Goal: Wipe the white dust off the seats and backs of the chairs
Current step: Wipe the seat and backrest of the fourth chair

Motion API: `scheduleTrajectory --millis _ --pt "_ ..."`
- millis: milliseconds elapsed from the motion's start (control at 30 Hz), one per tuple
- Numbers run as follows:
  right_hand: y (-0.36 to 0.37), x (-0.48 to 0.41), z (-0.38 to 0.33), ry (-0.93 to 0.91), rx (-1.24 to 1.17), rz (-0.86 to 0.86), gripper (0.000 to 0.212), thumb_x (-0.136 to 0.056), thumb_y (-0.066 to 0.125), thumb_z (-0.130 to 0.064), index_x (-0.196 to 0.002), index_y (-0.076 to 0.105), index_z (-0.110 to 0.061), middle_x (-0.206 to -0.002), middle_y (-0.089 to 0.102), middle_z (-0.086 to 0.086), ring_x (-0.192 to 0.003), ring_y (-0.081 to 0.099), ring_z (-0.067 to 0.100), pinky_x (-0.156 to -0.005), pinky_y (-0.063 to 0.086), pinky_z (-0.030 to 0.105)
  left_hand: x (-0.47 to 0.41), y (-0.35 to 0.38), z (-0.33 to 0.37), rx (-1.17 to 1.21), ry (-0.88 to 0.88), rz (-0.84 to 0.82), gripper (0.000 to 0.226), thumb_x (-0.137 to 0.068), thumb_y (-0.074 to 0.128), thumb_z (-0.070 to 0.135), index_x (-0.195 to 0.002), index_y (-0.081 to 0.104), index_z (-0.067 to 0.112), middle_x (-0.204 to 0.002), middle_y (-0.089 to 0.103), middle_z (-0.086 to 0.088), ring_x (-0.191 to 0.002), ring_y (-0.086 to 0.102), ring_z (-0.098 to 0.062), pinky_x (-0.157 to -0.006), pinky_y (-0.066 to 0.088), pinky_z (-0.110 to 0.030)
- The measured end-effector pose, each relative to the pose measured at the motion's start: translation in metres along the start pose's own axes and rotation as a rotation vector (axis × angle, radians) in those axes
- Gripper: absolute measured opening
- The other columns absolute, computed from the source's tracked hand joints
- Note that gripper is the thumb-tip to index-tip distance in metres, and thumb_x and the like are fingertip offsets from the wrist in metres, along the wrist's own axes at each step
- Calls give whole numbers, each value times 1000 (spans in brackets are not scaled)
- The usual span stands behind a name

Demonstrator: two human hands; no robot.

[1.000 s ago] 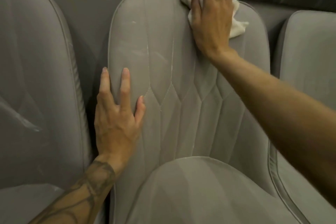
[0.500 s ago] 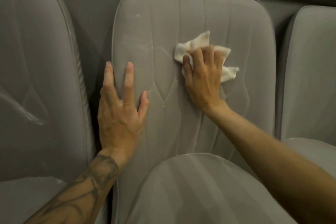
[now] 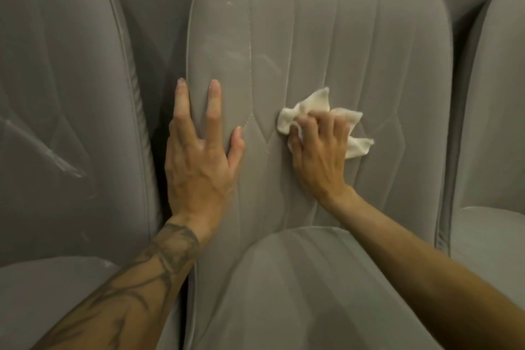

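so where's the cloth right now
In the head view, the white cloth is bunched under the right hand against the middle chair's backrest, near its centre, right of the left hand.

A: What can't we see?
B: Most of cloth sits under right hand; fingertips there blurred. On left hand, outer fingers hidden behind middle chair edge, probably wrapped round it.
A: Neighbours?
B: Both left chair and right chair cut off at view edges.

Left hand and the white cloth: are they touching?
Apart. The head view shows the left hand flat on the chair back at its left edge, with bare upholstery between its thumb and the cloth, which the right hand grips.
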State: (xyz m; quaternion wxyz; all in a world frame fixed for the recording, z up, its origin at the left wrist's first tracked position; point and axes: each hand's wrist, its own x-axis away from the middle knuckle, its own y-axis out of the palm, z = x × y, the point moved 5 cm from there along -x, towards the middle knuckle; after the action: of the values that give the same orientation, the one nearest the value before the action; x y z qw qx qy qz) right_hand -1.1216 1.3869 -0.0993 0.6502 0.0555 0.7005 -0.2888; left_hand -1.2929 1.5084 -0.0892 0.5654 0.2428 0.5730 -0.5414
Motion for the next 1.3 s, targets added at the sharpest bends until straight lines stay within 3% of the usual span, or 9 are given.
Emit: scheduleTrajectory --millis 167,267,467,700,800,967,1033,1200,1300 --pt "14 120 -27 -445 -69 -395 16 -96 57 -23 -110 54 -15 -107 55 12 -85 52 33 -79 42 47 -1 -1 1 -4 -2 -5 60 -108 48 38 -162 33 16 -163 30 -27 -137 39 -35 -106 48 -44" --pt "9 119 -23 -603 -54 -469 25 -92 63 -23 -115 55 -16 -109 56 9 -88 52 31 -82 39 43 -1 -2 2 -8 -1 -1 60 -108 49 37 -161 34 16 -162 31 -27 -136 40 -36 -105 49 -44" --pt "3 24 -8 -99 -34 -82 16 -96 56 -25 -109 51 -18 -113 47 5 -91 45 30 -80 35 43 -1 -1 1 5 2 3 61 -108 51 38 -162 32 17 -162 30 -27 -138 40 -36 -106 49 -44" --pt "6 97 -25 -544 -14 -410 23 -93 60 -22 -115 57 -16 -109 59 9 -88 49 30 -80 39 43 0 -1 1 -16 1 4 60 -108 49 39 -162 33 16 -162 30 -27 -136 40 -36 -104 49 -44" --pt "-5 7 -22 -434 -2 -217 26 -94 56 -23 -117 49 -14 -113 59 19 -89 51 32 -80 36 44 1 0 1 -7 -4 6 61 -108 51 38 -162 33 17 -163 30 -26 -135 42 -38 -103 51 -48" --pt "-22 -131 -31 36 12 217 21 -100 52 -28 -98 60 -9 -100 58 18 -84 51 34 -73 42 45 1 1 -1 -4 5 -2 61 -108 49 39 -162 31 18 -164 28 -26 -136 40 -36 -104 49 -45" --pt "-18 -110 -40 70 -51 188 16 -100 52 -26 -100 57 -11 -101 57 18 -85 51 35 -75 42 47 1 1 -1 -4 6 2 61 -108 48 40 -162 31 18 -164 28 -25 -137 40 -35 -106 48 -43" --pt "-15 -35 -44 -216 -71 -121 18 -97 57 -22 -110 46 -18 -103 61 18 -87 54 36 -79 43 47 1 1 0 -14 6 12 60 -109 47 40 -162 32 18 -163 29 -26 -139 41 -34 -107 47 -40" --pt "-23 -98 -38 -202 18 -10 21 -98 55 -25 -114 59 -11 -107 61 23 -89 56 39 -78 43 46 1 1 -1 -11 7 19 59 -108 48 39 -162 34 17 -163 30 -26 -138 43 -36 -104 50 -44"
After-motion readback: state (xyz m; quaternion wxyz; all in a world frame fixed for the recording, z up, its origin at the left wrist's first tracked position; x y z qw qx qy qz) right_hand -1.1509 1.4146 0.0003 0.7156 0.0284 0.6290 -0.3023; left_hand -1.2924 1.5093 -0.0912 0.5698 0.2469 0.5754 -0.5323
